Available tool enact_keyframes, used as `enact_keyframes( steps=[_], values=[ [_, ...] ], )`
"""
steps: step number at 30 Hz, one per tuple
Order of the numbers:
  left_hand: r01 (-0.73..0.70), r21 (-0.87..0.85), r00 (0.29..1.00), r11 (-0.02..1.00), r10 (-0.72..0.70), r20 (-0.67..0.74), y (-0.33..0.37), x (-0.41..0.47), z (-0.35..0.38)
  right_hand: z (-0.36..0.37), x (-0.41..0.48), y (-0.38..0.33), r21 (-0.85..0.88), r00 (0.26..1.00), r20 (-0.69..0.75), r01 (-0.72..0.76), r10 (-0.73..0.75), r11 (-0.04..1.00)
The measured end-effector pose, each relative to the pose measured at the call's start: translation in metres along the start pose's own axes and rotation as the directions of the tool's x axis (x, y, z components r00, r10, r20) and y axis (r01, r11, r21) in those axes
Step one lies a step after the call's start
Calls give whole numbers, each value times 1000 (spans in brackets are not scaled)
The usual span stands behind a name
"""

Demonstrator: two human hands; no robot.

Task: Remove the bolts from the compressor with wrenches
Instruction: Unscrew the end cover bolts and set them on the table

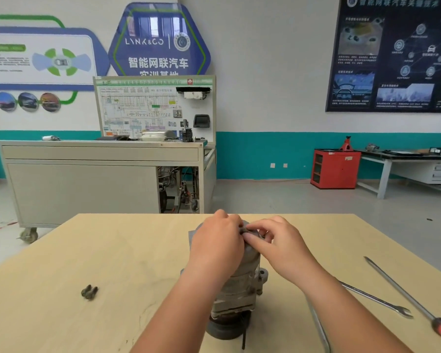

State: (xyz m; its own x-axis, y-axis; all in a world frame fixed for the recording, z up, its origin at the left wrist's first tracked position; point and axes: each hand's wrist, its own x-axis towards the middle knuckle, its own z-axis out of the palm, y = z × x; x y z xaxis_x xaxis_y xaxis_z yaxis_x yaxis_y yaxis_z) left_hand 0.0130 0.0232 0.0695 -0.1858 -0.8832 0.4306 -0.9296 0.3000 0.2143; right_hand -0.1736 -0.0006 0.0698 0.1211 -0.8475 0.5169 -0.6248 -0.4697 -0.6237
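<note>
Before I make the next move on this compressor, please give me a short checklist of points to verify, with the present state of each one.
1. Grey metal compressor stands upright on the light wooden table: ok.
2. Left hand holds the compressor's top steady: ok.
3. Right hand pinches a small dark part at the top; whether it is a loosened bolt: cannot tell.
4. Silver open-end wrench lies on the right, probably within reach, beside the long red-handled screwdriver: ok.
5. Two dark bolts lie together on the left, away from the table edge: ok.
6. Other bolts left in the compressor: cannot tell, the hands cover them.
</note>
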Motion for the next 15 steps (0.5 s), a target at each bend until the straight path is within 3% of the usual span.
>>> enact_keyframes(
  steps=[1, 2, 6, 8, 11, 15],
  values=[
    [25, -81, 993, 996, -34, -109, 46, 21, -3, 1, 1, -2, 10, 1000, -5, 8, -8, 1000],
    [10, -98, 996, 995, -18, -84, 53, 23, 4, 2, 1, -4, 5, 1000, 1, 16, -16, 1000],
    [6, -367, 974, 930, -89, -209, 35, 22, -4, -3, 2, -24, 41, 999, -3, 39, -39, 998],
    [-190, -519, 922, 834, -31, -386, 44, 11, -15, -8, -1, -44, 134, 994, -65, 95, -87, 986],
    [-412, -655, 803, 634, -87, -589, 29, -24, -28, 0, -21, -82, 261, 971, -146, 221, -187, 940],
    [-435, -691, 696, 577, -271, -665, -24, -73, -12, 61, -49, -118, 412, 972, -63, 232, -227, 881]
  ],
)
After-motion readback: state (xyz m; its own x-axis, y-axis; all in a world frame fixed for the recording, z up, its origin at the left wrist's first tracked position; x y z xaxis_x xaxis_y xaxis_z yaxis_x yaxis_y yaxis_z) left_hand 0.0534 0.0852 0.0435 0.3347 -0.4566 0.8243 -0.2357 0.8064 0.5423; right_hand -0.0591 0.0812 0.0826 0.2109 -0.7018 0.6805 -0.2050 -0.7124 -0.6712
